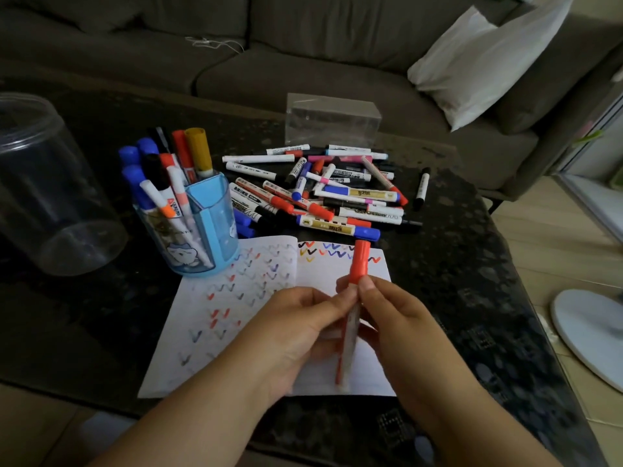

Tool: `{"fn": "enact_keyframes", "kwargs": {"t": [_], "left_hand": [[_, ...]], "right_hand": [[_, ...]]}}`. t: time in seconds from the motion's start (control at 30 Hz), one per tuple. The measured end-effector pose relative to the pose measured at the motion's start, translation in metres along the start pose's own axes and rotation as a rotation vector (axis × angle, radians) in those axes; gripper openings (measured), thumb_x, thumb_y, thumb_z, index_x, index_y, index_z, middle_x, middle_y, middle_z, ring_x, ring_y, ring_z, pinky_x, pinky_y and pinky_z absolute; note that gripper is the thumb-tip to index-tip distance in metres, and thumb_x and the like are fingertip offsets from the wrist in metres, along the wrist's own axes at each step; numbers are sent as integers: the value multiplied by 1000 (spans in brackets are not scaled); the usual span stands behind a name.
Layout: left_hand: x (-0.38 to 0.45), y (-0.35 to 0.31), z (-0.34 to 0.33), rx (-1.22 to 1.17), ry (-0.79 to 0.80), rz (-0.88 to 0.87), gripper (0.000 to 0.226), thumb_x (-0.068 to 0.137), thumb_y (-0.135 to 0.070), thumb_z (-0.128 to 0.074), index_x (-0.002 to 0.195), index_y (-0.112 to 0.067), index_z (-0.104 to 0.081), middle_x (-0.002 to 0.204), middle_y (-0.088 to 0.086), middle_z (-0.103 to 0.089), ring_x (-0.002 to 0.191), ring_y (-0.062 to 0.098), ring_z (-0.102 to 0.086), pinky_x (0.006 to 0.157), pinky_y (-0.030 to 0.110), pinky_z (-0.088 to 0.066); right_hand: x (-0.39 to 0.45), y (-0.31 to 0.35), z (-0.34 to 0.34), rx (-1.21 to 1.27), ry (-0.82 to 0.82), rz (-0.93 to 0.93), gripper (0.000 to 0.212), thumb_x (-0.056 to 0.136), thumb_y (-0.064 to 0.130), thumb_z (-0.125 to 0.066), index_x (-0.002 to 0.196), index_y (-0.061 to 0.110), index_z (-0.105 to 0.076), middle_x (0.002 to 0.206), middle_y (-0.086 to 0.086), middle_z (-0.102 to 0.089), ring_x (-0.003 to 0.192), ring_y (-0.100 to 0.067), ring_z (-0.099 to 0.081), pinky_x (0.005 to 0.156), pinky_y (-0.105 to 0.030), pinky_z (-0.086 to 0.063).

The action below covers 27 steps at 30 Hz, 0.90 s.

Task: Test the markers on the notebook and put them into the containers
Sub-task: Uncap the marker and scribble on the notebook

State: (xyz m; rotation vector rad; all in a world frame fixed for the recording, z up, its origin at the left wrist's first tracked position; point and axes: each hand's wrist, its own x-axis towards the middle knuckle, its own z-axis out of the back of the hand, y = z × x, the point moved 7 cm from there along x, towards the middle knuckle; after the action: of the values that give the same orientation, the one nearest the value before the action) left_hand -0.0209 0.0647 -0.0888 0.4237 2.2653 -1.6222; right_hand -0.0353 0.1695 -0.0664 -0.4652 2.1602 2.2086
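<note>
Above the open white notebook (pixel 236 318) scribbled with coloured ticks, the left hand (pixel 296 328) and right hand (pixel 397 325) both pinch a white red-capped marker (pixel 352 311); its label print is too blurred to read.

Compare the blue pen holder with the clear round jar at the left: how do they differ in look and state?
The blue pen holder is tinted blue with a cartoon print; the clear round jar is colourless and plain. The holder is packed with upright markers; the jar holds none. The holder looks smaller and touches the notebook; the jar stands apart at the table's left edge. Both are see-through and stand upright on the dark table.
</note>
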Motion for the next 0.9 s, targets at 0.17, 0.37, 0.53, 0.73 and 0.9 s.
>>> {"fn": "enact_keyframes", "kwargs": {"t": [0.17, 0.37, 0.53, 0.73, 0.9], "left_hand": [[2, -10, -5, -35, 114, -85, 48, 68, -45, -59, 94, -4, -61, 74, 3, -68, 75, 18, -64, 77, 40, -52], [-13, -22, -25, -416, 349, -52, 33, 79, -27, -49, 86, -9, -75, 103, 13, -71, 98, 21, -68, 83, 30, -55], [-7, -29, -10, -324, 172, -122, 22, 73, -24, -53, 79, -6, -63, 74, 12, -72, 85, 17, -69, 65, 21, -50], [5, -41, 32, -315, -147, -193, 30, 71, -24, -62, 94, -6, -62, 90, 9, -74, 89, 16, -70, 88, 29, -50], [2, -42, 51, 170, -391, -327, 10, 81, -33, -67, 85, -24, -71, 73, -13, -70, 77, 7, -63, 74, 25, -45]], "right_hand": [[-9, 1, -8, 375, 162, -228, 35, 98, 29, -38, 85, 5, -60, 55, -6, -48, 39, -12, -40, 35, -20, -33], [-23, 1, -40, 824, 680, -435, 35, 94, 37, -54, 98, 4, -67, 62, 0, -49, 42, -4, -44, 34, -14, -34], [-24, 0, -37, 418, 429, -336, 37, 95, 44, -44, 78, 13, -55, 53, 4, -30, 37, -2, -22, 30, -12, -20], [-11, -3, -17, -371, 95, -9, 31, 96, 37, -42, 84, 17, -63, 47, 8, -45, 42, -2, -39, 44, -19, -32], [-1, 4, -2, -334, 51, -83, 28, 99, 24, -39, 90, 12, -63, 64, -2, -57, 50, -7, -51, 59, -28, -50]]}}
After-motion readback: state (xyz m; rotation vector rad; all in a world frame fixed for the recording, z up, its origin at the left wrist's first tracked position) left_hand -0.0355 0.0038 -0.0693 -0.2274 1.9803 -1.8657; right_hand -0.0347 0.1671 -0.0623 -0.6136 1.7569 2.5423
